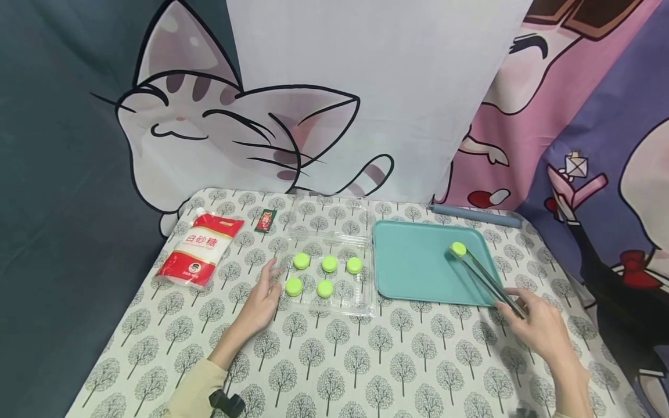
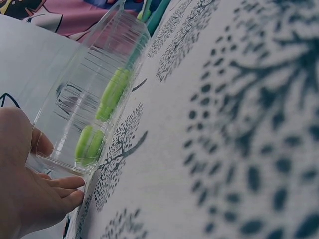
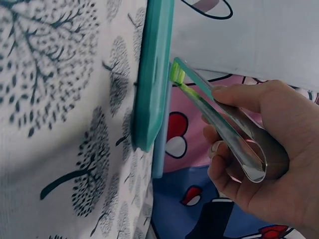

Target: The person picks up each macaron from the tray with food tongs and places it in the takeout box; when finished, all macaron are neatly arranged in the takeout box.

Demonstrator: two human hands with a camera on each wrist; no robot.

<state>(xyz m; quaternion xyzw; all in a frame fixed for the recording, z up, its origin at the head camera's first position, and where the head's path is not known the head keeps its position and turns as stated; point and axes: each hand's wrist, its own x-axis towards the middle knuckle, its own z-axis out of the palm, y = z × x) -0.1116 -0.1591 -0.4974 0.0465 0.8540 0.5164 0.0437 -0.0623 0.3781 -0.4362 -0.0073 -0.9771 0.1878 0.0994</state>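
Note:
The left hand [image 1: 258, 303] touches the left edge of a clear plastic container [image 1: 360, 303] with its lid folded back. Several bright green round pieces [image 1: 324, 288] lie inside it in two rows. In the left wrist view, the fingers of the left hand [image 2: 30, 184] rest loosely at the container's corner. Metal tongs [image 3: 219, 127] are gripped in the right hand [image 3: 284, 149], and their tips pinch one more green piece [image 3: 177, 72]. From the head view this piece [image 1: 458, 249] appears over the teal tray [image 1: 418, 270], with the right hand [image 1: 543, 328] near the tray's lower right corner.
A red and white bag [image 1: 201, 249] lies at the table's left side. A small dark green and red packet [image 1: 265, 221] is behind the container to the left. Along the back right edge lies a blue-grey rod-like object [image 1: 475, 215]. Patterned cloths hang behind the tree-print tablecloth [image 1: 381, 342].

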